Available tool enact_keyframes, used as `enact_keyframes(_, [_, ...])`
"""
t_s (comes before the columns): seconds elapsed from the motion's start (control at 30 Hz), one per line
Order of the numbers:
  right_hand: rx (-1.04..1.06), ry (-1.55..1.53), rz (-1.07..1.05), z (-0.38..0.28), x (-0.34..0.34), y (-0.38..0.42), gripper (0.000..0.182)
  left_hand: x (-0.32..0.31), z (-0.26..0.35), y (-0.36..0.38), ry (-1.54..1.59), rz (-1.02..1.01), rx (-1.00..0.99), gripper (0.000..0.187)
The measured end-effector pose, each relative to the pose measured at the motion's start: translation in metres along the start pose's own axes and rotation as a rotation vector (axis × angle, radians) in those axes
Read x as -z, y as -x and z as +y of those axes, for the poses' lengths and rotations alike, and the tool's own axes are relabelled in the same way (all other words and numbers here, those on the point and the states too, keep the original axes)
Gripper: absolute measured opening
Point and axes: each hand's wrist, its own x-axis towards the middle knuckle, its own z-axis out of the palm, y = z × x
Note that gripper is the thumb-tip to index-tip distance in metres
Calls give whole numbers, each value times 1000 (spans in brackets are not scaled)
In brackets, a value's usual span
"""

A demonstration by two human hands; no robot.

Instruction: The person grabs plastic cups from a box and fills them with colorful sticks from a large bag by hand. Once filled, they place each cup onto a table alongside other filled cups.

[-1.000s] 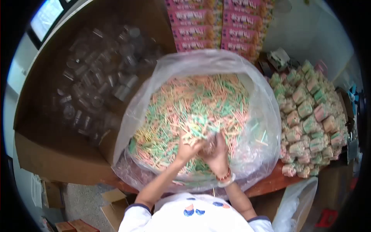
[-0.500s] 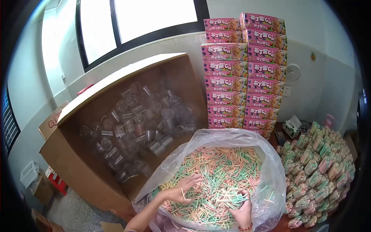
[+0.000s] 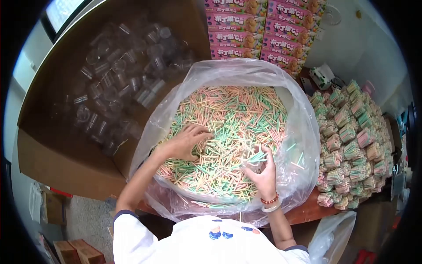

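Note:
A large heap of thin pastel sticks [image 3: 237,114], pink, green and cream, fills a clear plastic bag [image 3: 301,119] in front of me. My left hand [image 3: 184,141] rests on the left part of the heap, thumb apart from its bent fingers; the fingertips are partly among the sticks. At the heap's right side, my right hand [image 3: 263,174] is wrapped round what looks like a clear plastic cup [image 3: 247,164], tilted, with some green and pale sticks in it. The cup's outline is hard to see against the heap.
A big cardboard box [image 3: 66,165] of clear plastic cups [image 3: 110,79] stands at the left. Pink printed cartons [image 3: 235,37] are stacked behind the bag. Many bundles of sticks [image 3: 351,145] are piled at the right on the reddish table [image 3: 310,209].
The view has tipped downward, bringing my shirt into sight. My left hand has gone from hovering with outstretched fingers to bent fingers at the heap. My right hand keeps its hold.

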Motion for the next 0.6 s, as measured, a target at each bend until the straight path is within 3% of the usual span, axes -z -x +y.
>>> enact_keyframes(0.03, [11, -38, 39, -2, 0, 2, 69, 4, 4, 8, 2, -6, 34, 109])
enact_keyframes(0.07, [14, 148, -46, 2, 12, 4, 69, -1, 2, 11, -11, 6, 38, 111])
enact_keyframes(0.13, [26, -94, 52, 6, 12, 6, 70, -3, -3, 16, -28, -29, 62, 117])
enact_keyframes(0.23, [-54, -204, 205, -3, 7, 17, 69, 9, -4, 17, -75, 5, 110, 118])
enact_keyframes(0.33, [-87, -161, 12, 24, 4, 21, 72, -7, -14, -9, -183, 34, -6, 113])
enact_keyframes(0.4, [-61, -139, 11, 16, 0, 22, 72, -10, -15, -21, -205, 70, -49, 112])
enact_keyframes(0.47, [-17, 41, 7, 15, 2, 21, 71, -9, -15, -24, -146, 111, 63, 109])
enact_keyframes(0.6, [-83, 7, 48, 9, 4, 30, 70, -6, -19, 0, 62, 154, 141, 101])
